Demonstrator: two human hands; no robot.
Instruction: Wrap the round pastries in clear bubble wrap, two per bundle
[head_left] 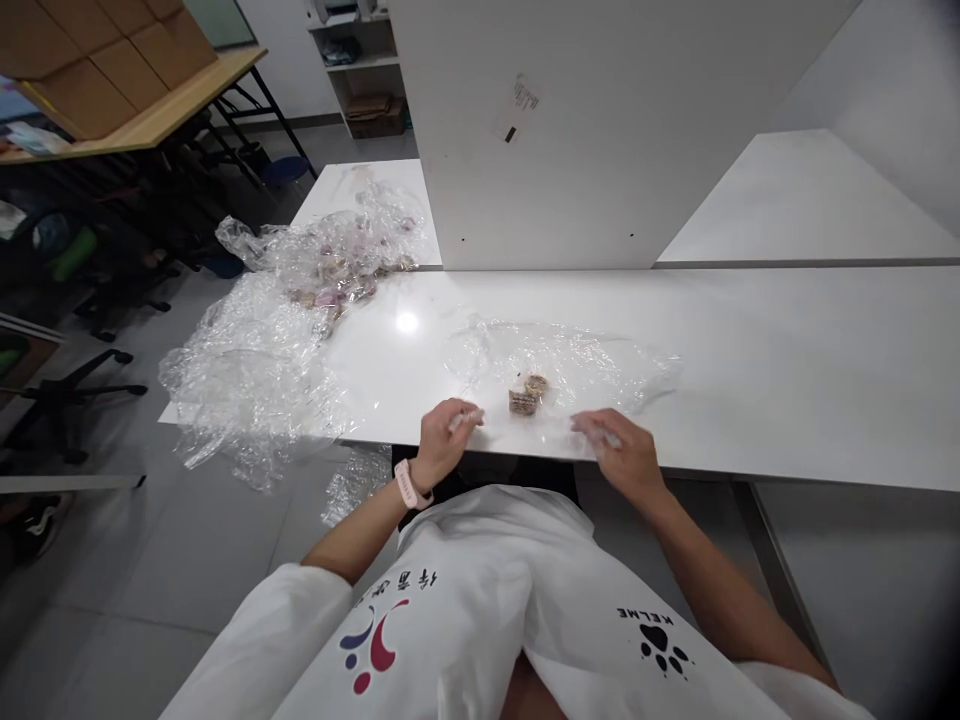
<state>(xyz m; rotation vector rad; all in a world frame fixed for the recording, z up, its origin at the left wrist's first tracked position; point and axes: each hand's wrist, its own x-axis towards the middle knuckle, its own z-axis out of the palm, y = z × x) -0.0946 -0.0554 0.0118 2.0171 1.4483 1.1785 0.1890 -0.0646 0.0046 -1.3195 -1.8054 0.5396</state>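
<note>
A sheet of clear bubble wrap (592,360) lies spread on the white table in front of me. On its near part sits a small brown-and-gold item (523,402) with dark print; its exact kind is unclear. My left hand (448,432) pinches the sheet's near edge to the left of the item. To the right, my right hand (619,448) grips the same edge with bent fingers. Both hands are close to the table's front edge, and neither touches the small item.
A heap of crumpled bubble wrap (255,350) with wrapped pinkish and brown items (334,290) covers the table's left end and hangs over the edge. A white upright panel (555,180) stands behind the work area. Cardboard boxes (112,70) sit on a wooden table further left.
</note>
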